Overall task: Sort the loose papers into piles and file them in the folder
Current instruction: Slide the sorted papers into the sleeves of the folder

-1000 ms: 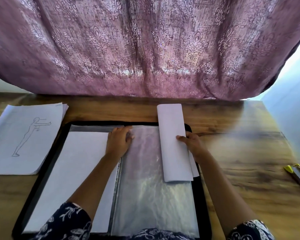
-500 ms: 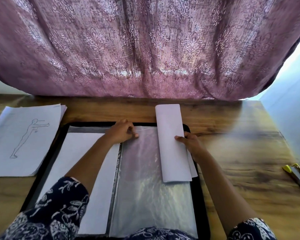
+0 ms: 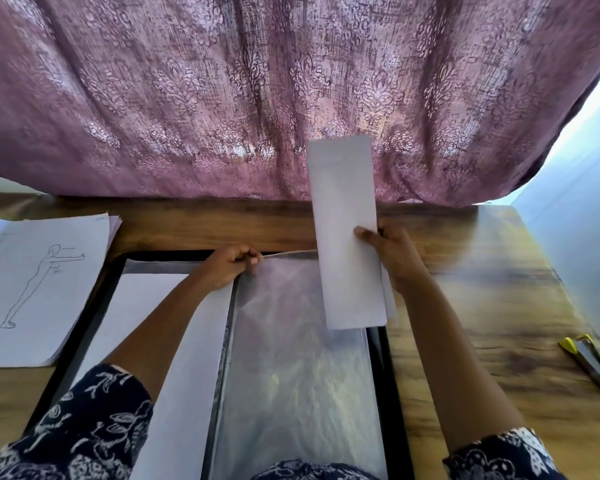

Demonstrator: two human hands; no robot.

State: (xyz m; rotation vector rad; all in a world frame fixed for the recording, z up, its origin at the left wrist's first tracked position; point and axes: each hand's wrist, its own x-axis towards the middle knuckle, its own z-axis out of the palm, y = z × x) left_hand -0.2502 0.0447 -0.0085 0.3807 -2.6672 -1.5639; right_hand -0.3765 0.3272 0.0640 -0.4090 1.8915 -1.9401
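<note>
1. On the brown wooden table (image 3: pixel 482 289), a black folder (image 3: pixel 381 375) lies open; its clear plastic sleeve (image 3: pixel 291 375) is the right page.
2. The left hand (image 3: pixel 229 268) pinches the sleeve's far edge & lifts it a little, so the mouth is prob. there.
3. The right hand (image 3: pixel 392 258) grips a curled bundle of white papers (image 3: pixel 347 237) by its right edge, thumb on front. Bundle is raised, w/ long axis pointing away from the person and near end over the sleeve's right part.
4. Key relation: the mouth lies left of & below the bundle, btw. both hands. I judge the bundle must enter near end first, along the sleeve's length.
</note>
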